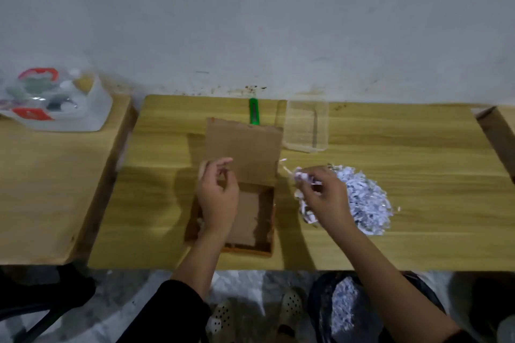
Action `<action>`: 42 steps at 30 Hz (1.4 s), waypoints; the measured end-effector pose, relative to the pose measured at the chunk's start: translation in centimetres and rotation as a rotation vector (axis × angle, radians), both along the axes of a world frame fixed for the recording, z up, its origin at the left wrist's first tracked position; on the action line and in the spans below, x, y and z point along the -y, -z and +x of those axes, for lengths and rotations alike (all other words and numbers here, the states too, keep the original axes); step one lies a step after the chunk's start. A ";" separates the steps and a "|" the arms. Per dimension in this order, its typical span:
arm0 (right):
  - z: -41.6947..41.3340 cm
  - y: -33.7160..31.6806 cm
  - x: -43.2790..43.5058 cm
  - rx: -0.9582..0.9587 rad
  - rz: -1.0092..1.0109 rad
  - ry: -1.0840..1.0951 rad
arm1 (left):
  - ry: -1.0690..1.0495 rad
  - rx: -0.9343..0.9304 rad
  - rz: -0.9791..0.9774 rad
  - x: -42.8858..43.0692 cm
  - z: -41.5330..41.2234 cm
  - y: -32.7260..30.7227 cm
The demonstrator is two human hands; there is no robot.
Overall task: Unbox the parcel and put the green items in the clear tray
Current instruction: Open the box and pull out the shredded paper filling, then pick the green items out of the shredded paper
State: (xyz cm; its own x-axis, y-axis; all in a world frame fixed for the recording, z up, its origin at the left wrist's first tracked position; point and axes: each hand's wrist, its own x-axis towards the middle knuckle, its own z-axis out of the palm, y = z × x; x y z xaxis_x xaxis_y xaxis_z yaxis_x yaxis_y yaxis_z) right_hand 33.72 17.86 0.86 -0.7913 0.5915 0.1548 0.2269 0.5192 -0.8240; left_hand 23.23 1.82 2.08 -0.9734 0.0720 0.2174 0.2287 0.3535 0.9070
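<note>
Fingers of the right hand [324, 195] pinched a tuft of shredded paper [359, 203] over the pile right of the open cardboard box [242, 175]. Loosely curled, holding nothing, the left hand [217, 195] hovered above the box. Farther back lay a green utility knife [254, 111] and, right of it, the clear tray [306, 125].

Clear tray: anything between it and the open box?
Nothing visible. The clear tray sits empty just right of the box's raised flap, beside the green cutter. The shredded paper pile under the right hand lies nearer the person, off that path.
</note>
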 end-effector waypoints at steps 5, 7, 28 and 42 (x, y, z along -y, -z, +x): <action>6.6 1.5 -9.6 0.241 0.090 0.099 | 0.553 0.009 -0.205 -8.2 5.7 2.1; 8.2 2.9 -10.9 0.385 0.150 -0.086 | 0.790 0.105 -0.392 -11.0 7.7 3.7; 11.0 3.2 -13.1 0.415 0.156 0.039 | 0.724 0.168 -0.723 -12.1 8.5 6.2; 8.0 -1.6 -7.8 0.288 0.211 0.076 | 0.853 0.051 -0.562 -8.4 6.4 2.1</action>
